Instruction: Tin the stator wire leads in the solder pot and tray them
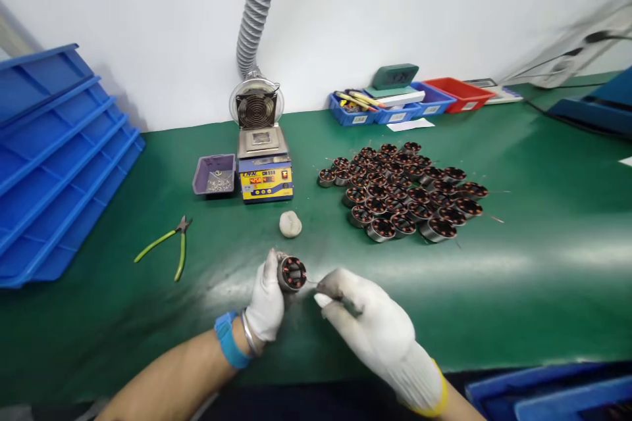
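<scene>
Nearest you on the green counter [543,263], well in front of the yellow-and-blue solder pot [265,174], your gloved left hand [266,302] is closed around a round copper-wound motor stator [292,273]. Keep it steady, windings facing you. Just right of it, your gloved right hand [368,322] pinches a thin lead wire [312,282]; pull gently and straight so it doesn't snap.

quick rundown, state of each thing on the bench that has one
left hand: gloved, grip shut on copper-wound round metal stator
right hand: gloved, pinching the stator's thin wire
yellow-blue solder pot: display lit
green-handled metal cutters: lying open
stacked blue plastic trays: tilted against the wall
</scene>
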`<action>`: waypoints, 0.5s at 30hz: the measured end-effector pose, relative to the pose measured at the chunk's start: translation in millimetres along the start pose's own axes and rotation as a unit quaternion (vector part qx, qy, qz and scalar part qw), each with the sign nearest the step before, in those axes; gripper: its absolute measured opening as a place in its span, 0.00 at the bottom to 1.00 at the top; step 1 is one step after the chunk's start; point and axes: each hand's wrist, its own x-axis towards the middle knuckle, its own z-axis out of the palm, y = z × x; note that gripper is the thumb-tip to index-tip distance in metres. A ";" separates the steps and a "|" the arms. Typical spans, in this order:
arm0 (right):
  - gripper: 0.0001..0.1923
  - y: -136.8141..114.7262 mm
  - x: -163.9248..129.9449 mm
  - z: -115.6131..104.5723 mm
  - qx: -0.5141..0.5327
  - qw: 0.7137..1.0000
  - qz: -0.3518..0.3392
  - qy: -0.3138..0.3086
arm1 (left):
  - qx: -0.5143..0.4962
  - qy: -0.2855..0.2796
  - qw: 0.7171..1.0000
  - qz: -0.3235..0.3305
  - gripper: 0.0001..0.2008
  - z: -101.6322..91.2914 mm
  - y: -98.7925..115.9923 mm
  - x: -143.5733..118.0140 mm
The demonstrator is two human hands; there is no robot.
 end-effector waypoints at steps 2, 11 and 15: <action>0.09 3.5 4.0 -1.4 0.061 0.996 0.067 -0.006 | -0.021 0.010 1.000 -0.013 0.37 0.5 -2.6 1.3; 0.11 0.1 26.0 10.4 0.127 0.992 -0.027 0.010 | -0.133 -0.099 0.977 -0.130 0.27 0.6 5.5 -2.6; 0.06 -20.3 34.1 -4.9 -0.010 0.981 -0.169 0.097 | -0.264 -0.158 0.942 -0.131 0.15 -18.8 18.6 -1.7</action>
